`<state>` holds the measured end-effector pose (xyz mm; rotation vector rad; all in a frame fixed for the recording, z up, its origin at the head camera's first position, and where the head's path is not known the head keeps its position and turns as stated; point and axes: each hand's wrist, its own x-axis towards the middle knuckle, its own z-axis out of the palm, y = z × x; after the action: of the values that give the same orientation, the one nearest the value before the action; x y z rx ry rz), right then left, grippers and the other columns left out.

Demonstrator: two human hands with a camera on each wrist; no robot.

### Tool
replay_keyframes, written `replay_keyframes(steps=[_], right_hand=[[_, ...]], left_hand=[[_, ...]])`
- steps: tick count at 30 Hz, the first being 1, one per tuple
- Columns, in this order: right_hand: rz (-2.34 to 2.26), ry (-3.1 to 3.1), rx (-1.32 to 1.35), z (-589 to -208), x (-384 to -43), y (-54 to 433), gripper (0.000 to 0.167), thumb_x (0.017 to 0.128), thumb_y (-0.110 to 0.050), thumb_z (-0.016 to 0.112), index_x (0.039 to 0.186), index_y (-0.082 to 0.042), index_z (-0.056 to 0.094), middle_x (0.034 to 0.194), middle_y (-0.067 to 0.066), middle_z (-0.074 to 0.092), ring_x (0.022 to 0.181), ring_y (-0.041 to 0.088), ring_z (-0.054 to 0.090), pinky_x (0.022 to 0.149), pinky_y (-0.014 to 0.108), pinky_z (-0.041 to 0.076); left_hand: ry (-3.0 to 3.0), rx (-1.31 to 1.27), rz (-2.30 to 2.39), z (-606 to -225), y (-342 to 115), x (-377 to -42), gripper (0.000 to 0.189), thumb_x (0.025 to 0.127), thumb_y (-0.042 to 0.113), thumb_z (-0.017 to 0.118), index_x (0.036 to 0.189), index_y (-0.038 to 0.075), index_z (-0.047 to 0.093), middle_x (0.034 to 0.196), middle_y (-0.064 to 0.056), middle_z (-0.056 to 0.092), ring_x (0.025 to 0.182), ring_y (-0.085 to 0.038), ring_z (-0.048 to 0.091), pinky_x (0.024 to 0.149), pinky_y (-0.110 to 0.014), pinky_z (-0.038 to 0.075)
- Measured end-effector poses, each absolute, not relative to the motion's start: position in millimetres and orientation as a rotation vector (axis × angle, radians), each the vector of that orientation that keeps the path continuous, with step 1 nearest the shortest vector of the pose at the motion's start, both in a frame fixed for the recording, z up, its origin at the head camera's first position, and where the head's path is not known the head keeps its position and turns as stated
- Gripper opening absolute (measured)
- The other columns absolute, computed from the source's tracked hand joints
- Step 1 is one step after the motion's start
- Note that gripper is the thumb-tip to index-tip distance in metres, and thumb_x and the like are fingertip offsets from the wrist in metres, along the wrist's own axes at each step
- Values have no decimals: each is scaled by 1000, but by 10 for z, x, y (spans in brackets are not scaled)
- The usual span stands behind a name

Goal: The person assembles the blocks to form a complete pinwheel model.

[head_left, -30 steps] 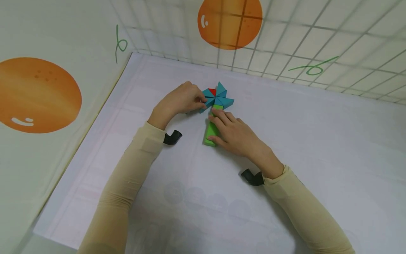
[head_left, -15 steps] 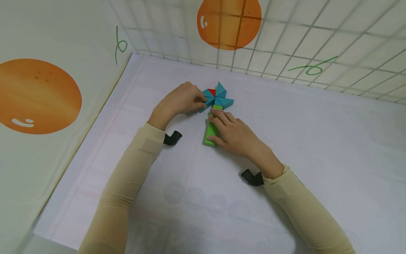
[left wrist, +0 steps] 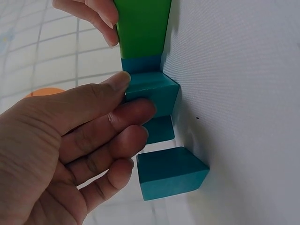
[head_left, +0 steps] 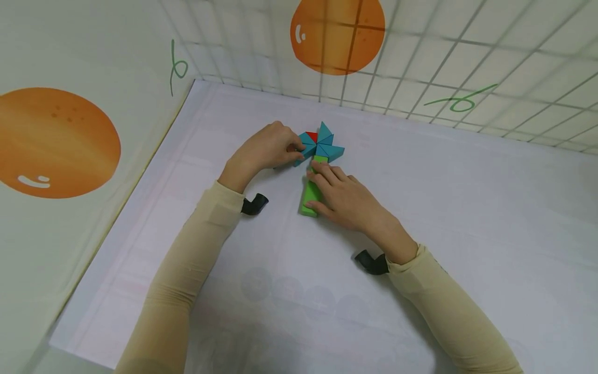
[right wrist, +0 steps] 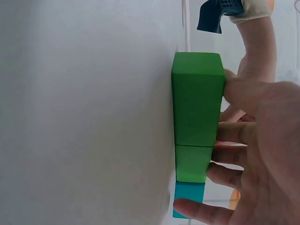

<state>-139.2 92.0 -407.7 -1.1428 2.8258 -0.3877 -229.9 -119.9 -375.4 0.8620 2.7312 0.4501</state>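
Note:
Several blue triangular blocks (head_left: 329, 151) and one red block (head_left: 311, 137) lie in a pinwheel shape on the white surface. Below it, green blocks (head_left: 311, 194) form a stem that meets the pinwheel. My left hand (head_left: 266, 148) pinches the lower-left blue block (left wrist: 154, 96) at its outer end, thumb and forefinger against it. Beyond those fingers another blue block (left wrist: 172, 172) shows in the left wrist view. With fairly straight fingers, my right hand (head_left: 352, 202) rests on the green stem; in the right wrist view its forefinger reaches past the green blocks onto blue (right wrist: 187, 189).
A white-tiled wall (head_left: 420, 57) with an orange fruit picture (head_left: 338, 34) stands behind the white surface (head_left: 280, 311). At the left is a pale wall (head_left: 93, 41) with another orange picture (head_left: 58, 140). Black curved pieces (head_left: 254, 204) stick out by both sleeves.

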Motion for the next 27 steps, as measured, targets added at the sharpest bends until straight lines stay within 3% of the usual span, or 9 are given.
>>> replay_keyframes(steps=[27], right_hand=[[-391, 2837, -1145, -4072, -1382, 914, 62, 98, -46, 55, 144, -6, 42, 155, 10, 32, 140, 29, 35, 94, 53, 50]], left_hand=[[2729, 859, 460, -3765, -1210, -2313, 25, 91, 21, 71, 113, 8, 74, 103, -7, 75, 91, -19, 69, 87, -32, 54]])
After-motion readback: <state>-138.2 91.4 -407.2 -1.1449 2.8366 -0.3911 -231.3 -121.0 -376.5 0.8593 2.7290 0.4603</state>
